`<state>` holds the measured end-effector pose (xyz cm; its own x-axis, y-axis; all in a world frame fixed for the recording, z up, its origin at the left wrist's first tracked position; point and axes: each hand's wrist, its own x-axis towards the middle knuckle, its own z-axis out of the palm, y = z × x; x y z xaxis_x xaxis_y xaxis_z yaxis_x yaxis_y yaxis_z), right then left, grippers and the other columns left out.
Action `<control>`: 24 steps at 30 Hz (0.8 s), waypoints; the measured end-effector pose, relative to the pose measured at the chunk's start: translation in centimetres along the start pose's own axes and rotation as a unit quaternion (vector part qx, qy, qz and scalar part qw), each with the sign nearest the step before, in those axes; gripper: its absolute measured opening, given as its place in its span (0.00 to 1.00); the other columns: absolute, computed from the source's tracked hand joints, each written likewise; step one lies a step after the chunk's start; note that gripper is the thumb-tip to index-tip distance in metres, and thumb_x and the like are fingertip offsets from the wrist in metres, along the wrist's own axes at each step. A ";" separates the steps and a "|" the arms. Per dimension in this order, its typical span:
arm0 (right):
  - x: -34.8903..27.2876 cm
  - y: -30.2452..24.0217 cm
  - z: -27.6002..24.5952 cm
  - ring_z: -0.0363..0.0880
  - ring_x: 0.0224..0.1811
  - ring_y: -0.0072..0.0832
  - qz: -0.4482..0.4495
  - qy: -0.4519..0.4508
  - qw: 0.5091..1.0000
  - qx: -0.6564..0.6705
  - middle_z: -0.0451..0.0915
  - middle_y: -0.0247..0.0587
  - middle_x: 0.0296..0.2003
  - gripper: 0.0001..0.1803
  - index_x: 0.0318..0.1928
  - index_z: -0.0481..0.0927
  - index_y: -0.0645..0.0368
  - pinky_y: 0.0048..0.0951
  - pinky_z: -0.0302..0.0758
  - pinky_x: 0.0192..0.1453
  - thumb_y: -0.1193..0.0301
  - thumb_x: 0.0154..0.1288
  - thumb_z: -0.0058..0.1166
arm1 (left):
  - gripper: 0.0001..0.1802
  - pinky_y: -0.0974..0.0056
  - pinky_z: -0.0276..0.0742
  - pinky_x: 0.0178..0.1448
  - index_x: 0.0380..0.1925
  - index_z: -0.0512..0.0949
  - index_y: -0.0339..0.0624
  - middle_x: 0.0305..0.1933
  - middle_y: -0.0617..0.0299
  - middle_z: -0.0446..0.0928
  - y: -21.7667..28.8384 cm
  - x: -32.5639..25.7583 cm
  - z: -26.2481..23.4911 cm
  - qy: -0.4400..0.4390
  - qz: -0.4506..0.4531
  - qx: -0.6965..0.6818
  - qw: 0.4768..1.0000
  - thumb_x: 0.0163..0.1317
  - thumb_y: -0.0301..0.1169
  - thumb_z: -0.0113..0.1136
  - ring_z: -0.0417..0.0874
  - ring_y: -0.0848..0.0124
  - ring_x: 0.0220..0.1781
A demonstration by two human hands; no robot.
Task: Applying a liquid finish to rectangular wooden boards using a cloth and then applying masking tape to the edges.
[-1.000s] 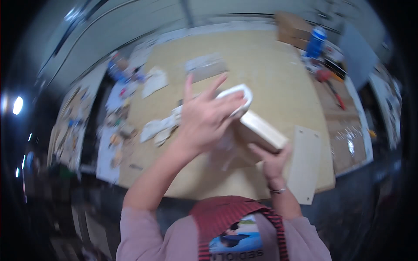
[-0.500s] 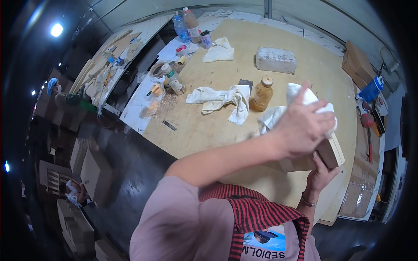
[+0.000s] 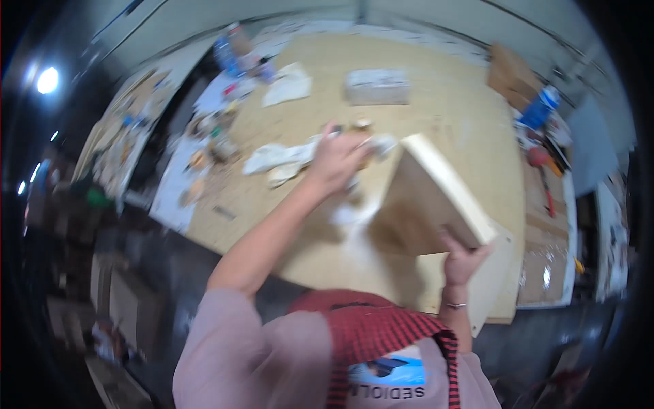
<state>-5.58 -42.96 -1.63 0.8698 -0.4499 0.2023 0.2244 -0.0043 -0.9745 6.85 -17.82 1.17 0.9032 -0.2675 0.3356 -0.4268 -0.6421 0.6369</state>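
The right hand [image 3: 464, 262] has its grip pinching the near right corner of a thick, pale wooden rectangular panel [image 3: 415, 204], which is tilted above the broad, pale wooden desk [image 3: 449, 88]. Left of the panel and apart from it, the left hand [image 3: 338, 160] is blurred; I cannot tell its grip. Farther left of the panel lies a crumpled white cloth [image 3: 272, 160]; beyond the panel sits a whitish rectangular block [image 3: 377, 86].

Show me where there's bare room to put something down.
The widest bare patch of tabletop lies between the white block and the cardboard box, beyond the wooden panel in the right hand. It's crowded along the left edge, with plastic bottles and papers, and mid-table, where white rags lie by the left hand.
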 end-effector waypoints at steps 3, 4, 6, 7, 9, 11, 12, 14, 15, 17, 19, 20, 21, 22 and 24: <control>-0.5 -1.4 1.3 0.80 0.41 0.27 -0.083 -0.118 0.990 -0.003 0.82 0.41 0.39 0.21 0.45 0.80 0.68 0.29 0.78 0.45 0.82 0.47 0.68 | 0.16 0.49 0.47 0.73 0.37 0.83 0.44 0.38 0.59 0.84 -2.1 -5.4 1.8 -0.069 -0.082 -0.005 0.994 0.65 0.39 0.49 0.82 0.62 0.44; -0.5 -2.3 1.8 0.81 0.39 0.28 -0.141 -0.135 0.981 -0.018 0.82 0.43 0.38 0.18 0.42 0.81 0.67 0.28 0.77 0.43 0.81 0.47 0.68 | 0.14 0.55 0.59 0.70 0.40 0.83 0.40 0.40 0.57 0.84 -1.4 -6.2 1.7 -0.090 -0.104 -0.031 0.990 0.64 0.36 0.54 0.82 0.64 0.46; -0.7 -2.3 1.8 0.82 0.40 0.33 -0.201 -0.171 0.964 -0.037 0.82 0.48 0.39 0.20 0.44 0.81 0.69 0.30 0.78 0.45 0.83 0.46 0.66 | 0.13 0.59 0.66 0.64 0.43 0.82 0.37 0.40 0.57 0.84 -0.6 -7.4 2.0 -0.034 -0.093 -0.111 0.989 0.64 0.33 0.56 0.82 0.66 0.46; -1.1 -2.6 1.8 0.81 0.41 0.33 -0.202 -0.183 0.962 -0.035 0.82 0.49 0.39 0.20 0.44 0.80 0.70 0.30 0.77 0.46 0.84 0.46 0.65 | 0.14 0.63 0.73 0.58 0.46 0.81 0.35 0.40 0.56 0.84 -0.1 -7.6 1.7 0.033 -0.097 -0.183 0.978 0.64 0.30 0.57 0.83 0.68 0.45; -1.8 -1.5 1.3 0.82 0.42 0.38 -0.198 -0.176 0.964 -0.024 0.82 0.52 0.41 0.19 0.44 0.80 0.70 0.32 0.78 0.47 0.82 0.47 0.65 | 0.14 0.65 0.75 0.54 0.48 0.80 0.33 0.41 0.56 0.83 2.0 -7.1 0.1 0.031 -0.113 -0.258 0.959 0.65 0.29 0.57 0.82 0.70 0.44; -2.1 -0.8 0.8 0.83 0.44 0.40 -0.222 -0.203 0.953 -0.037 0.82 0.54 0.42 0.20 0.45 0.80 0.70 0.34 0.79 0.49 0.80 0.48 0.65 | 0.15 0.68 0.77 0.50 0.50 0.79 0.31 0.41 0.57 0.83 3.1 -6.9 -1.1 0.038 -0.135 -0.327 0.935 0.66 0.27 0.57 0.82 0.73 0.43; -2.2 -1.0 0.6 0.83 0.45 0.42 -0.218 -0.212 0.952 -0.040 0.82 0.55 0.43 0.20 0.46 0.80 0.70 0.34 0.79 0.50 0.79 0.50 0.64 | 0.15 0.69 0.77 0.49 0.50 0.78 0.30 0.41 0.58 0.82 3.3 -6.9 -1.4 0.042 -0.126 -0.358 0.924 0.66 0.27 0.56 0.82 0.74 0.42; -2.4 -1.0 0.6 0.83 0.45 0.42 -0.232 -0.220 0.946 -0.049 0.82 0.56 0.43 0.19 0.46 0.80 0.70 0.34 0.79 0.50 0.78 0.51 0.64 | 0.14 0.71 0.77 0.47 0.49 0.79 0.30 0.40 0.59 0.82 4.3 -7.1 -2.0 0.039 -0.128 -0.391 0.911 0.67 0.26 0.55 0.81 0.75 0.40; -2.5 -1.0 0.6 0.83 0.44 0.42 -0.247 -0.228 0.940 -0.057 0.82 0.56 0.43 0.19 0.46 0.80 0.70 0.34 0.79 0.49 0.77 0.52 0.64 | 0.14 0.71 0.77 0.47 0.49 0.79 0.30 0.40 0.59 0.82 4.2 -7.3 -1.9 0.035 -0.130 -0.394 0.909 0.67 0.26 0.55 0.81 0.75 0.40; -2.5 -1.6 0.5 0.83 0.44 0.42 -0.247 -0.233 0.938 -0.070 0.82 0.56 0.42 0.19 0.46 0.80 0.70 0.34 0.79 0.48 0.76 0.53 0.63 | 0.12 0.72 0.77 0.46 0.47 0.80 0.29 0.39 0.59 0.82 3.9 -8.0 -1.9 0.025 -0.109 -0.348 0.931 0.67 0.25 0.55 0.81 0.75 0.40; -2.6 -1.8 0.5 0.83 0.43 0.43 -0.247 -0.236 0.936 -0.086 0.82 0.56 0.42 0.18 0.46 0.80 0.70 0.34 0.79 0.48 0.74 0.54 0.63 | 0.13 0.70 0.75 0.50 0.46 0.80 0.29 0.41 0.58 0.82 3.7 -8.4 -2.1 0.014 -0.134 -0.365 0.921 0.64 0.25 0.55 0.81 0.74 0.42; -2.6 -1.8 0.5 0.83 0.43 0.43 -0.253 -0.242 0.933 -0.079 0.83 0.56 0.42 0.18 0.45 0.80 0.70 0.34 0.78 0.47 0.72 0.55 0.61 | 0.13 0.69 0.73 0.53 0.45 0.81 0.30 0.43 0.58 0.82 3.7 -8.6 -2.1 0.008 -0.158 -0.376 0.913 0.62 0.25 0.55 0.81 0.73 0.44; -2.7 -1.7 0.4 0.83 0.42 0.43 -0.259 -0.247 0.931 -0.072 0.83 0.56 0.42 0.18 0.45 0.80 0.70 0.34 0.78 0.46 0.70 0.57 0.60 | 0.13 0.69 0.73 0.53 0.45 0.81 0.30 0.43 0.58 0.82 3.7 -8.7 -2.0 0.000 -0.157 -0.381 0.911 0.62 0.25 0.55 0.81 0.73 0.44; -2.8 -1.6 0.4 0.83 0.42 0.43 -0.257 -0.243 0.932 -0.077 0.83 0.56 0.42 0.18 0.45 0.80 0.70 0.34 0.78 0.46 0.70 0.57 0.60 | 0.12 0.71 0.73 0.50 0.44 0.81 0.29 0.41 0.59 0.81 3.8 -8.8 -2.0 0.005 -0.139 -0.379 0.915 0.64 0.23 0.54 0.80 0.75 0.42; -3.1 -1.4 0.3 0.83 0.42 0.43 -0.254 -0.252 0.932 -0.054 0.83 0.56 0.42 0.19 0.45 0.81 0.70 0.35 0.78 0.46 0.66 0.60 0.56 | 0.11 0.72 0.73 0.48 0.43 0.81 0.28 0.38 0.61 0.80 4.0 -9.1 -1.9 0.007 -0.116 -0.369 0.922 0.66 0.21 0.52 0.79 0.76 0.41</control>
<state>-8.41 -41.26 -0.82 0.7652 0.1111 0.6342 0.6421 -0.2047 -0.7388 -3.15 -16.66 1.98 0.9757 -0.1711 0.1369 -0.1416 -0.0151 0.9898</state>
